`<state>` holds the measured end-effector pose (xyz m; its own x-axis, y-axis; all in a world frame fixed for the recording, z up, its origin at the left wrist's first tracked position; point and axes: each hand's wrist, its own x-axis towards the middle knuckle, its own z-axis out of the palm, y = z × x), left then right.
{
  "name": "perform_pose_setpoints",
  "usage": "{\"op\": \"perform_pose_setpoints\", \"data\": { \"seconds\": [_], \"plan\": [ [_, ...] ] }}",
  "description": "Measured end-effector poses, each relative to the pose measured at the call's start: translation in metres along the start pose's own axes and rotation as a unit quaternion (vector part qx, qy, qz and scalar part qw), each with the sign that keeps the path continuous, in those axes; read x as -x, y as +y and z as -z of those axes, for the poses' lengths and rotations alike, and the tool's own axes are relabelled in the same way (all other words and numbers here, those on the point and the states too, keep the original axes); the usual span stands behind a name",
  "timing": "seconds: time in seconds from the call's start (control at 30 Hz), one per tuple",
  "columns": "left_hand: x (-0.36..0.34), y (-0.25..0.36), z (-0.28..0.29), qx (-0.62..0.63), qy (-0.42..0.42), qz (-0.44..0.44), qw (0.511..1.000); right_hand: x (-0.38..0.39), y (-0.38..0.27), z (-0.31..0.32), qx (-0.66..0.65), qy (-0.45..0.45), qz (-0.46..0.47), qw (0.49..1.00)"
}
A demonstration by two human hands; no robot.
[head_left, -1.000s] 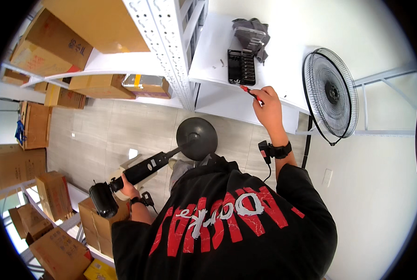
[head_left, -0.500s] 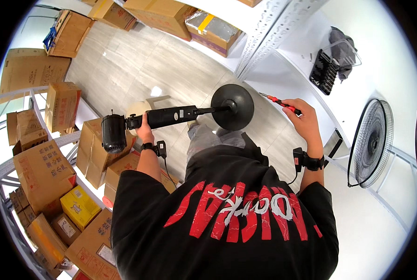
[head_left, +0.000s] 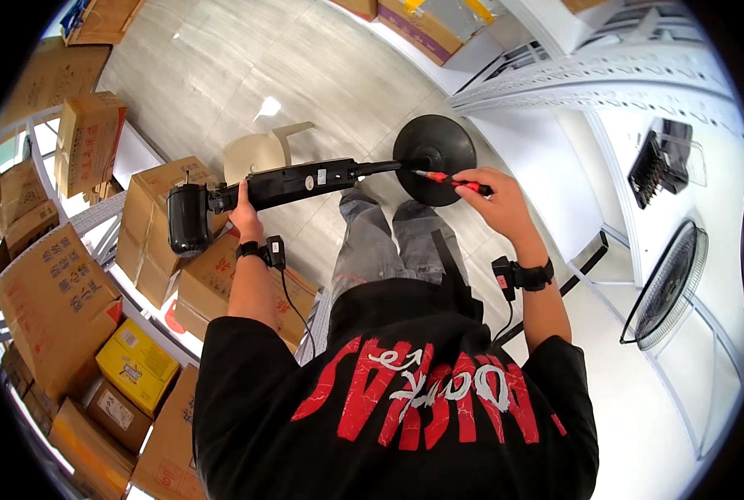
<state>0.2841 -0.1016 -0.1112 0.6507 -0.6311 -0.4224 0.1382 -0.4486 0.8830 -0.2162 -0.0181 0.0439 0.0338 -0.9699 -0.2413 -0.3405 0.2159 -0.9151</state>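
Working above a pale tiled floor (head_left: 339,67), between racks crowded with cartons (head_left: 59,287). Gripping the black fan stand (head_left: 293,185) by its column in the left hand (head_left: 245,218), just beside the motor housing (head_left: 189,221). Grasping a red-and-black screwdriver (head_left: 445,178) in the right hand (head_left: 499,200), pointing its tip toward the pole (head_left: 380,167) over the round base (head_left: 449,146); showing no clear contact, leaving any fastener there too small to tell. Judging by the joined housing, column, pole and base, presenting the main body as already together. Showing no blade or grille on the housing, apparently leaving both unfitted. Leaving a wire grille (head_left: 670,283) well apart at the right, near a white shelf (head_left: 659,218) bearing a black tool case (head_left: 655,173).
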Motion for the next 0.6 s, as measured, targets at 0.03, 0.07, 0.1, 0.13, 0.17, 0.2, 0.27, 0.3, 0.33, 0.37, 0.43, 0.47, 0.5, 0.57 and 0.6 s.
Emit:
{"op": "perform_pose_setpoints", "data": {
  "seconds": [0.03, 0.07, 0.1, 0.13, 0.17, 0.2, 0.27, 0.3, 0.33, 0.37, 0.43, 0.47, 0.5, 0.57, 0.6],
  "plan": [
    [0.005, 0.011, -0.006, -0.002, 0.009, 0.015, 1.0, -0.009, 0.004, -0.016, -0.007, -0.008, -0.011, 1.0],
    [0.002, 0.015, -0.007, -0.005, 0.018, 0.029, 0.999, -0.017, 0.01, -0.031, -0.013, -0.016, -0.022, 1.0],
    [-0.023, 0.004, 0.002, -0.009, 0.015, 0.059, 0.998, -0.026, 0.02, -0.047, -0.003, -0.03, -0.027, 0.999],
    [-0.031, 0.005, 0.006, -0.003, 0.016, 0.056, 0.998, -0.039, 0.027, -0.064, -0.01, -0.03, -0.034, 0.999],
    [-0.037, 0.007, 0.005, -0.001, 0.011, 0.056, 0.998, -0.046, 0.034, -0.08, -0.017, -0.025, -0.045, 0.999],
    [-0.042, 0.008, 0.003, 0.001, 0.005, 0.056, 0.998, -0.051, 0.042, -0.097, -0.024, -0.019, -0.057, 0.998],
    [-0.059, 0.005, 0.001, 0.0, 0.001, 0.048, 0.999, -0.067, 0.061, -0.123, -0.025, -0.004, -0.061, 0.998],
    [-0.068, 0.002, 0.0, -0.004, -0.007, 0.047, 0.999, -0.075, 0.07, -0.133, -0.025, -0.001, -0.073, 0.997],
    [-0.073, 0.003, 0.008, -0.01, -0.009, 0.049, 0.999, -0.079, 0.078, -0.148, -0.026, -0.004, -0.087, 0.996],
    [-0.067, 0.012, -0.002, -0.046, 0.018, 0.039, 0.998, -0.084, 0.089, -0.159, -0.026, 0.001, -0.079, 0.997],
    [-0.089, 0.001, 0.005, -0.024, -0.005, 0.06, 0.998, -0.092, 0.108, -0.179, -0.03, 0.005, -0.086, 0.996],
    [-0.1, -0.003, 0.01, -0.013, -0.014, 0.069, 0.997, -0.095, 0.116, -0.188, -0.032, 0.006, -0.088, 0.996],
    [-0.109, -0.007, 0.018, -0.033, -0.035, 0.079, 0.996, -0.098, 0.124, -0.196, -0.051, -0.006, -0.11, 0.993],
    [-0.117, -0.008, 0.021, -0.03, -0.044, 0.076, 0.996, -0.105, 0.133, -0.213, -0.086, -0.027, -0.155, 0.984],
    [-0.121, -0.008, 0.023, -0.028, -0.046, 0.075, 0.996, -0.106, 0.139, -0.223, -0.091, -0.028, -0.15, 0.984]
  ]
}}
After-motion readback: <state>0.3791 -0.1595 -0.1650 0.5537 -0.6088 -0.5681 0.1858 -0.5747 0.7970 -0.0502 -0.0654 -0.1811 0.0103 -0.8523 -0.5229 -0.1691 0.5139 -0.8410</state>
